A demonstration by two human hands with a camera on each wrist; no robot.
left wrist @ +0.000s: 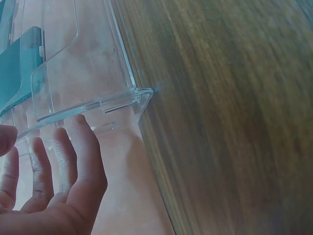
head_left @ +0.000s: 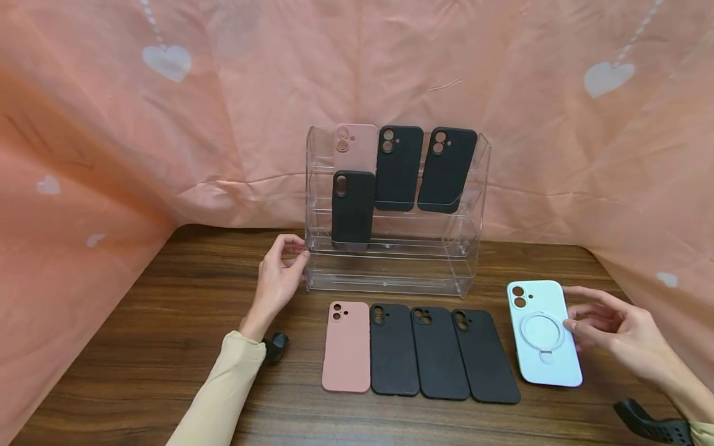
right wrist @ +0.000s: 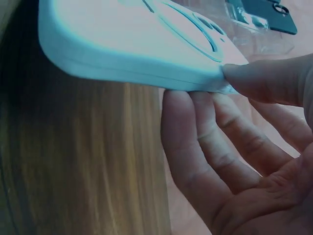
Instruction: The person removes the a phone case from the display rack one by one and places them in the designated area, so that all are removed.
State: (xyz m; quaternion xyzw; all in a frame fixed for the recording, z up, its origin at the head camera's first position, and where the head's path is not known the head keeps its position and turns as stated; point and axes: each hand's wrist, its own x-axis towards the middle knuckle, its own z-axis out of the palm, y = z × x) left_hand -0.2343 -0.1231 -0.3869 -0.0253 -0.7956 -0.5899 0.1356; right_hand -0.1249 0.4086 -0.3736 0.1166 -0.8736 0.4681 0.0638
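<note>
At the right of the table, my right hand (head_left: 619, 328) pinches the edge of a white phone case (head_left: 549, 365) between thumb and fingers. The case has two camera holes and a round ring with a small tab on its back, facing up. In the right wrist view, the thumb (right wrist: 264, 81) lies on its top side and the fingertips sit beneath its edge. My left hand (head_left: 279, 272) is at the left side of a clear tiered display stand (head_left: 385, 282), fingertips right at its side panel. In the left wrist view, its fingers (left wrist: 88, 161) are loosely bent.
On the stand's tiers lean a pink case (head_left: 362, 148) and three black cases (head_left: 352, 210). Before it, a pink case (head_left: 346, 350) and three black cases (head_left: 394, 353) lie in a row on the wooden table (head_left: 139, 353). Pink cloth (head_left: 251, 111) hangs around the back and sides.
</note>
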